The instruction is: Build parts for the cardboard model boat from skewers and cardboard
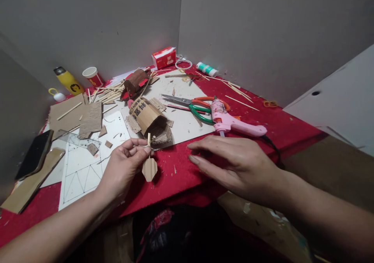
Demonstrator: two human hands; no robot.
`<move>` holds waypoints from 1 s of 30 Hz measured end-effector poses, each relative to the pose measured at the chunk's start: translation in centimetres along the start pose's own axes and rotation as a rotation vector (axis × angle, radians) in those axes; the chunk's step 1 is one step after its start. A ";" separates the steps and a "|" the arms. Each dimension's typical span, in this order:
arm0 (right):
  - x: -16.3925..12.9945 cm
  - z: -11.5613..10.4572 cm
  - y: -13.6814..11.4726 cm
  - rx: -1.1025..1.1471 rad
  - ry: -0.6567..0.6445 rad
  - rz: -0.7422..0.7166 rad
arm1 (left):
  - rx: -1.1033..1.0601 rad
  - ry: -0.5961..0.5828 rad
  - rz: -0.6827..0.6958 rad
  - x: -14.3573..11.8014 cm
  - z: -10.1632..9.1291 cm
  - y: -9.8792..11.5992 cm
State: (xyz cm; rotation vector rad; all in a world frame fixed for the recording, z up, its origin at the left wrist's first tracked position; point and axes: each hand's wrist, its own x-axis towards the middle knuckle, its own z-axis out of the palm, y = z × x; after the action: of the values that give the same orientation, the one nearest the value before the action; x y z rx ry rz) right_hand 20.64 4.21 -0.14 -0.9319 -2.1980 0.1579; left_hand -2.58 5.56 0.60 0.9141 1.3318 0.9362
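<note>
My left hand (124,165) pinches a thin wooden stick with a small shield-shaped cardboard piece (149,168) fixed on its lower end, held just above the red table (181,177). My right hand (233,163) hovers flat to the right of it, fingers stretched out toward the piece and holding nothing. Just behind the hands lies a curved cardboard roll with printed characters (147,117). A pink glue gun (233,122) rests on the cloth beyond my right hand.
Green-and-orange scissors (194,105) lie on a white sheet. Several wooden sticks (109,92), cardboard sheets (74,117), a phone (35,154), a yellow bottle (69,81), a paper cup (92,76), a tissue box (163,57) and a glue stick (207,69) crowd the table. Walls close in behind.
</note>
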 end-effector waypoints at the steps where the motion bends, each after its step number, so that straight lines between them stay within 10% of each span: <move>1: 0.1 0.1 -0.1 0.020 0.002 0.011 | -0.019 -0.010 -0.012 -0.1 0.0 0.0; 30: 2.2 3.2 0.0 0.218 0.002 0.243 | 0.053 -0.092 0.034 0.9 0.1 -0.4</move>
State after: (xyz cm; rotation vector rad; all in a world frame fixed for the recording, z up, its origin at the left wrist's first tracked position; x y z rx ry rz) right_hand 17.50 6.18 -1.19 -1.0693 -2.0114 0.5008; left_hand -2.49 6.28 -0.10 1.0115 1.2713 0.8786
